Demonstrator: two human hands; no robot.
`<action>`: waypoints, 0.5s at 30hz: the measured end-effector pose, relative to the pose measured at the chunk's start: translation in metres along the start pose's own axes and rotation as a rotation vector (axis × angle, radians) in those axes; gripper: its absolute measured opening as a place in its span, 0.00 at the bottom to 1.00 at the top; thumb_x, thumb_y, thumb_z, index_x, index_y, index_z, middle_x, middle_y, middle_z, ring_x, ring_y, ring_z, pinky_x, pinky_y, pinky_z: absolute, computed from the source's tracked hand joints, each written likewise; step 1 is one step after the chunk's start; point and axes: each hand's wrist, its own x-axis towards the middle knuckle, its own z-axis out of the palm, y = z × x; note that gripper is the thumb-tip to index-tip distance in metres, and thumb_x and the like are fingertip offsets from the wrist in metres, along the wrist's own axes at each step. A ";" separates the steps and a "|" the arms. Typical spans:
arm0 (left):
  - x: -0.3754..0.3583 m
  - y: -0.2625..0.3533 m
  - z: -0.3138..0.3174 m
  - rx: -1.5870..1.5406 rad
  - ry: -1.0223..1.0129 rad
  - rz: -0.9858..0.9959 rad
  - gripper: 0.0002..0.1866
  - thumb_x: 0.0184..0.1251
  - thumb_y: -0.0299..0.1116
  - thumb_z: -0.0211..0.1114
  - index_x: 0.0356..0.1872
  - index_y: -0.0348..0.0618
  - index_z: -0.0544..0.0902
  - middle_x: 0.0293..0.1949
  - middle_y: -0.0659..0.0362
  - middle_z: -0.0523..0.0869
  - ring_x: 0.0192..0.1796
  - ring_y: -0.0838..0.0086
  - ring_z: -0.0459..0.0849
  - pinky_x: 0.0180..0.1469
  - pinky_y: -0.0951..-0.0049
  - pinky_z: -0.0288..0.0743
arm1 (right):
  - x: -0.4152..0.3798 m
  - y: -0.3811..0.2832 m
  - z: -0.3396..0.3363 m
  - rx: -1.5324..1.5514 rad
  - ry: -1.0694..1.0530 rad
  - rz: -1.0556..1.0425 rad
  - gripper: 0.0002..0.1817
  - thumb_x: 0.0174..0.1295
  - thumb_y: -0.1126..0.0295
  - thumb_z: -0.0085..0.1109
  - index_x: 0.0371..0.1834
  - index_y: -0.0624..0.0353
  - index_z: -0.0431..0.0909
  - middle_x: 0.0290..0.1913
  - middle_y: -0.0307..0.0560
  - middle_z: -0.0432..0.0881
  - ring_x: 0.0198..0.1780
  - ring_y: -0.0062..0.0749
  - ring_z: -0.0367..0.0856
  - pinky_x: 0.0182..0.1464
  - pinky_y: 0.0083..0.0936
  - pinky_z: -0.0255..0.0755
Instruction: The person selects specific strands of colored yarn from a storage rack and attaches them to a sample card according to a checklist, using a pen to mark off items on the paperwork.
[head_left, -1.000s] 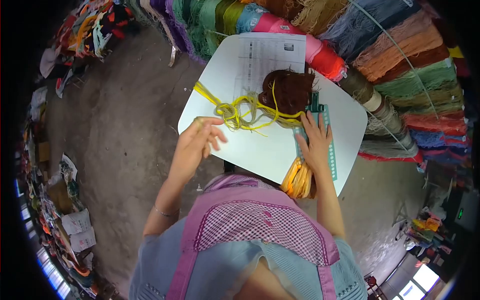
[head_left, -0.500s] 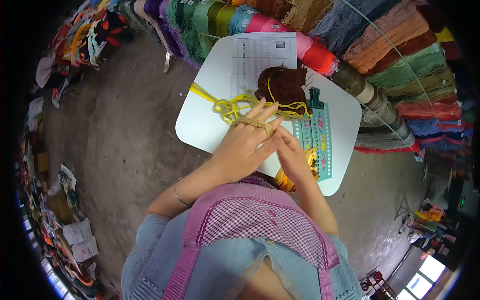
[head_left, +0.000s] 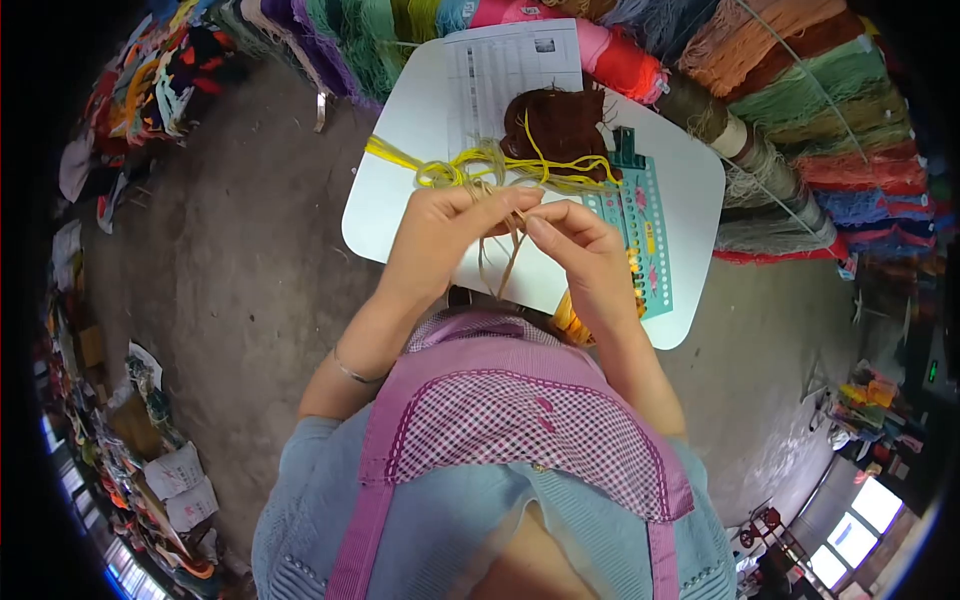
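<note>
My left hand [head_left: 440, 232] pinches a small bundle of tan thread [head_left: 507, 262] between thumb and fingers, over the near part of the white board [head_left: 380, 215]. Fingertips of my right hand [head_left: 585, 250] meet it from the other side and pinch the same thread. Loops of the tan thread hang below the fingertips. Just beyond my hands, looped yellow thread [head_left: 440, 174] lies across the board. Its strands run over a dark brown skein [head_left: 560, 122]. Beside my right hand are a green punched card [head_left: 655, 270] and an orange-yellow skein [head_left: 570, 325], partly hidden by that hand.
A printed sheet [head_left: 500, 60] lies at the board's far side, near a dark green clip [head_left: 626, 146]. Hanks of coloured yarn [head_left: 800, 120] are heaped beyond and to the right. More bundles [head_left: 160, 80] stand at the far left. Concrete floor [head_left: 240, 220] surrounds the board.
The tan thread was wrapped around my left hand's outspread fingers; now it is off them, gathered between both hands' fingertips. My left hand has turned and closed. The view has shifted slightly.
</note>
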 end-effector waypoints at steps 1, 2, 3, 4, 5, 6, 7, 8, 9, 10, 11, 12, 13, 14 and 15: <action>0.003 -0.005 -0.003 -0.143 -0.003 -0.038 0.18 0.73 0.38 0.57 0.46 0.31 0.84 0.46 0.49 0.86 0.44 0.74 0.85 0.49 0.73 0.79 | -0.001 0.000 0.000 0.002 0.003 0.001 0.08 0.64 0.72 0.61 0.44 0.64 0.81 0.41 0.39 0.83 0.44 0.17 0.78 0.51 0.17 0.69; 0.003 -0.005 -0.004 -0.142 -0.005 -0.040 0.18 0.73 0.38 0.57 0.46 0.31 0.84 0.46 0.49 0.86 0.44 0.74 0.85 0.49 0.73 0.79 | -0.001 -0.002 0.000 0.009 0.001 0.005 0.08 0.64 0.72 0.61 0.43 0.63 0.81 0.41 0.39 0.84 0.44 0.18 0.78 0.52 0.18 0.69; 0.003 -0.004 -0.004 -0.170 -0.015 -0.058 0.18 0.73 0.39 0.57 0.46 0.31 0.84 0.46 0.49 0.86 0.44 0.74 0.86 0.48 0.74 0.79 | -0.001 -0.003 0.000 0.015 0.000 0.010 0.08 0.63 0.73 0.61 0.43 0.63 0.81 0.40 0.40 0.84 0.44 0.18 0.79 0.52 0.18 0.69; 0.002 -0.004 -0.004 -0.197 -0.026 -0.077 0.19 0.73 0.40 0.58 0.46 0.30 0.84 0.47 0.48 0.86 0.44 0.74 0.86 0.47 0.75 0.80 | -0.001 -0.002 -0.001 0.017 0.001 0.009 0.08 0.63 0.73 0.61 0.43 0.63 0.81 0.40 0.40 0.84 0.44 0.18 0.79 0.52 0.18 0.69; 0.002 -0.003 -0.003 -0.195 -0.028 -0.078 0.19 0.73 0.40 0.58 0.46 0.30 0.84 0.47 0.48 0.86 0.44 0.74 0.86 0.47 0.75 0.80 | -0.002 -0.002 -0.002 0.028 0.007 0.010 0.08 0.63 0.72 0.61 0.43 0.63 0.81 0.40 0.40 0.84 0.43 0.18 0.79 0.52 0.18 0.69; 0.002 -0.003 -0.002 -0.169 -0.035 -0.079 0.20 0.73 0.40 0.57 0.46 0.30 0.83 0.48 0.48 0.86 0.43 0.73 0.86 0.47 0.75 0.80 | -0.002 -0.002 -0.003 0.039 0.014 0.012 0.08 0.63 0.72 0.62 0.43 0.63 0.81 0.40 0.41 0.84 0.43 0.18 0.79 0.52 0.19 0.69; 0.001 -0.003 -0.001 -0.144 -0.042 -0.080 0.20 0.73 0.41 0.57 0.47 0.29 0.83 0.48 0.47 0.85 0.43 0.73 0.86 0.47 0.75 0.81 | -0.002 -0.002 -0.004 0.040 0.016 0.012 0.08 0.63 0.72 0.62 0.43 0.63 0.81 0.40 0.41 0.84 0.43 0.18 0.79 0.52 0.19 0.69; 0.002 -0.003 0.001 -0.143 -0.043 -0.081 0.20 0.73 0.41 0.57 0.47 0.29 0.83 0.48 0.47 0.85 0.43 0.73 0.86 0.47 0.75 0.81 | -0.001 -0.002 -0.006 0.038 0.002 0.018 0.09 0.63 0.72 0.62 0.43 0.63 0.81 0.40 0.41 0.84 0.42 0.18 0.79 0.52 0.19 0.69; 0.002 -0.003 0.003 -0.174 -0.042 -0.063 0.20 0.73 0.40 0.56 0.47 0.29 0.83 0.48 0.47 0.85 0.44 0.72 0.86 0.47 0.73 0.81 | -0.001 -0.001 -0.007 0.035 -0.012 0.024 0.09 0.63 0.71 0.62 0.43 0.63 0.82 0.40 0.41 0.84 0.42 0.18 0.79 0.51 0.19 0.69; 0.002 -0.003 0.004 -0.205 -0.041 -0.045 0.20 0.73 0.40 0.56 0.47 0.28 0.82 0.49 0.46 0.85 0.45 0.72 0.86 0.48 0.71 0.82 | -0.001 -0.001 -0.007 0.036 -0.011 0.024 0.09 0.63 0.71 0.62 0.43 0.63 0.82 0.40 0.41 0.84 0.42 0.18 0.79 0.51 0.19 0.69; 0.002 -0.004 0.005 -0.204 -0.041 -0.047 0.20 0.73 0.40 0.56 0.47 0.28 0.82 0.49 0.46 0.85 0.45 0.72 0.86 0.48 0.71 0.82 | -0.001 -0.001 -0.007 0.029 -0.012 0.033 0.09 0.63 0.71 0.62 0.42 0.63 0.82 0.39 0.41 0.84 0.42 0.18 0.79 0.51 0.19 0.69; 0.002 -0.006 0.006 -0.189 -0.041 -0.044 0.20 0.74 0.39 0.55 0.48 0.28 0.82 0.49 0.46 0.84 0.45 0.71 0.86 0.49 0.70 0.82 | -0.002 -0.001 -0.006 0.022 -0.012 0.041 0.09 0.62 0.71 0.63 0.42 0.63 0.82 0.39 0.41 0.84 0.42 0.18 0.78 0.50 0.19 0.70; 0.003 -0.007 0.006 -0.173 -0.040 -0.040 0.19 0.74 0.38 0.54 0.49 0.28 0.81 0.49 0.46 0.84 0.46 0.70 0.86 0.49 0.68 0.83 | -0.002 -0.003 -0.005 0.023 -0.011 0.041 0.09 0.62 0.71 0.63 0.42 0.63 0.82 0.39 0.41 0.84 0.42 0.18 0.78 0.50 0.19 0.70; 0.003 -0.008 0.006 -0.173 -0.041 -0.041 0.19 0.74 0.38 0.54 0.49 0.28 0.81 0.49 0.46 0.84 0.46 0.70 0.86 0.49 0.68 0.83 | -0.003 -0.004 -0.004 0.006 -0.002 0.050 0.08 0.62 0.71 0.63 0.41 0.63 0.82 0.38 0.40 0.84 0.41 0.18 0.78 0.50 0.19 0.70; 0.003 -0.008 0.006 -0.177 -0.052 -0.043 0.19 0.75 0.36 0.53 0.49 0.28 0.81 0.49 0.46 0.84 0.46 0.70 0.86 0.50 0.68 0.83 | -0.003 -0.005 -0.003 -0.012 0.007 0.058 0.08 0.62 0.71 0.63 0.40 0.63 0.82 0.38 0.40 0.84 0.41 0.17 0.78 0.49 0.19 0.69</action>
